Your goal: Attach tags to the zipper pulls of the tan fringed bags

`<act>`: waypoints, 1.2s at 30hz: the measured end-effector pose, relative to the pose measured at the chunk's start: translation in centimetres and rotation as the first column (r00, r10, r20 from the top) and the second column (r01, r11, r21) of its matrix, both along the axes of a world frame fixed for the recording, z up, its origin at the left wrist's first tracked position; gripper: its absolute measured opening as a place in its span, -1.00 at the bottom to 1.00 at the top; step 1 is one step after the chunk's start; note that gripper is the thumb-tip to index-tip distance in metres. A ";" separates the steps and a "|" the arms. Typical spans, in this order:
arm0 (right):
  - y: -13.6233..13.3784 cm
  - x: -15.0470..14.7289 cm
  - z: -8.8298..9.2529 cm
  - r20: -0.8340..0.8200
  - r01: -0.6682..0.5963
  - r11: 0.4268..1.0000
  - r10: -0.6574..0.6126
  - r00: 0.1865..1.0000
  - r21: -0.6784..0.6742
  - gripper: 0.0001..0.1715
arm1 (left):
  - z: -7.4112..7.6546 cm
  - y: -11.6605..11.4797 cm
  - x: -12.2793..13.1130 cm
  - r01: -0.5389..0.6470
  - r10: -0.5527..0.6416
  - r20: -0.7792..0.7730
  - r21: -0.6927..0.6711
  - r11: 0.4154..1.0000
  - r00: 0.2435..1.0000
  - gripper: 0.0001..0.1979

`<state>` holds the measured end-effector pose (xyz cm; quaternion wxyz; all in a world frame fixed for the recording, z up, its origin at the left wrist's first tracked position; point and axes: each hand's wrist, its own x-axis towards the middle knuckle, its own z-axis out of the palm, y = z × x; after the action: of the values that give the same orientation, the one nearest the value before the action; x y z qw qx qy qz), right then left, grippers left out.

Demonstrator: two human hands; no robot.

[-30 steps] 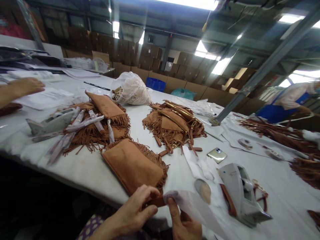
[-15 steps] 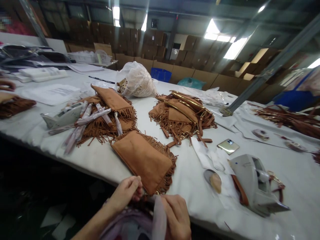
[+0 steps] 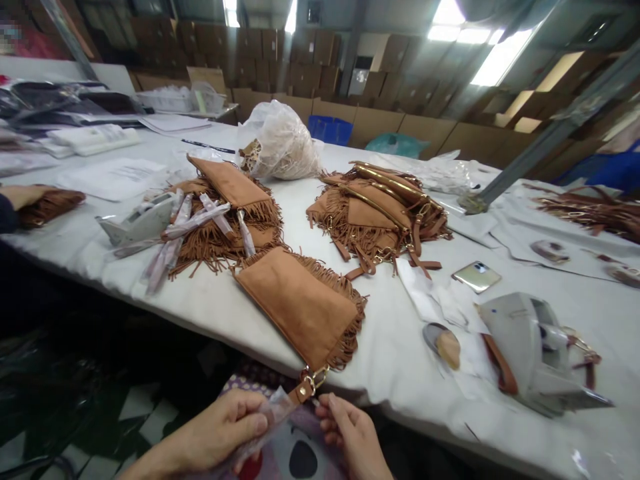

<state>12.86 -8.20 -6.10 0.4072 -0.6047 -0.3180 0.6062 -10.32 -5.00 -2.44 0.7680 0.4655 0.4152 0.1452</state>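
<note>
A brown fringed bag (image 3: pixel 300 303) lies on the table with its lower corner at the front edge. A gold clasp (image 3: pixel 316 379) joins that corner to a brown leather strap (image 3: pixel 301 392). My left hand (image 3: pixel 227 427) is closed around the strap, which is wrapped in clear plastic (image 3: pixel 275 408). Just below the clasp, my right hand (image 3: pixel 350 430) has its fingers curled and pinched together. Whatever the right fingertips hold, if anything, is too small to make out.
More fringed bags (image 3: pixel 380 210) with gold trim are piled behind, and others (image 3: pixel 235 187) lie left under plastic-wrapped straps (image 3: pixel 175 230). Grey tape dispensers stand left (image 3: pixel 143 220) and right (image 3: pixel 537 353). A phone (image 3: pixel 477 275) lies right. Another person's hand (image 3: pixel 23 197) shows far left.
My left hand has moved down from the bag's edge and now grips the plastic-wrapped strap. My right hand has let go of the plastic and moved beside the clasp, which now shows.
</note>
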 end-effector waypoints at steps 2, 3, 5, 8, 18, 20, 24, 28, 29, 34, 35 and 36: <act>1.1 -0.5 0.8 -0.315 0.038 0.986 -0.088 0.945 -0.161 -0.54 | 1.0 0.2 -0.2 0.040 -0.040 0.016 0.004 0.999 0.999 -0.66; 1.7 -0.9 1.1 -0.424 0.055 0.980 -0.133 0.896 -0.191 -0.56 | 1.4 0.3 -0.2 0.063 -0.063 0.018 -0.004 0.998 0.998 -0.67; 2.8 -1.6 1.7 -0.538 0.086 0.968 -0.203 0.818 -0.234 -0.62 | 1.9 0.4 -0.3 0.106 -0.106 0.003 -0.029 0.994 0.994 -0.66; 3.6 -1.9 1.9 -0.532 0.110 0.948 -0.261 0.806 -0.297 -0.64 | 1.5 0.7 -0.2 0.149 -0.146 -0.077 0.035 0.988 0.986 -0.58; 3.8 -1.1 2.6 -0.338 0.176 0.977 -0.207 0.918 -0.122 -0.62 | 0.4 1.1 3.6 0.045 0.016 -0.162 0.368 0.929 0.987 -0.56; 3.9 -1.1 2.7 -0.317 0.190 0.977 -0.210 0.925 -0.094 -0.61 | 0.3 1.2 4.4 0.053 0.024 -0.190 0.391 0.919 0.982 -0.57; 3.5 -0.9 1.8 -0.135 0.018 1.000 -0.020 0.991 -0.018 -0.55 | -0.9 1.2 5.8 -0.050 0.126 -0.185 0.368 0.928 0.975 -0.55; 3.4 -0.1 0.4 -0.015 -0.060 0.994 0.059 0.998 -0.089 -0.37 | -2.1 0.9 6.6 -0.199 0.249 -0.145 0.292 0.936 0.957 -0.54; 3.5 0.1 0.2 -0.007 -0.038 0.993 0.037 0.999 -0.111 -0.36 | -2.2 0.9 6.7 -0.211 0.255 -0.131 0.279 0.937 0.958 -0.55; 4.3 0.1 0.4 -0.076 -0.021 0.993 0.012 0.997 -0.117 -0.48 | -1.8 1.1 6.3 -0.138 0.190 -0.143 0.311 0.940 0.971 -0.54; 4.5 0.0 0.6 -0.093 -0.025 0.993 0.014 0.996 -0.112 -0.50 | -1.8 1.2 6.3 -0.148 0.206 -0.158 0.316 0.937 0.966 -0.54; 4.5 -0.1 0.6 -0.098 -0.021 0.994 0.010 0.995 -0.110 -0.52 | -1.7 1.2 6.4 -0.170 0.233 -0.171 0.318 0.933 0.957 -0.54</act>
<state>12.74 -3.65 -5.46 0.3833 -0.5936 -0.2683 0.6548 -3.89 -3.76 -4.18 0.6221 0.5440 0.5113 0.2357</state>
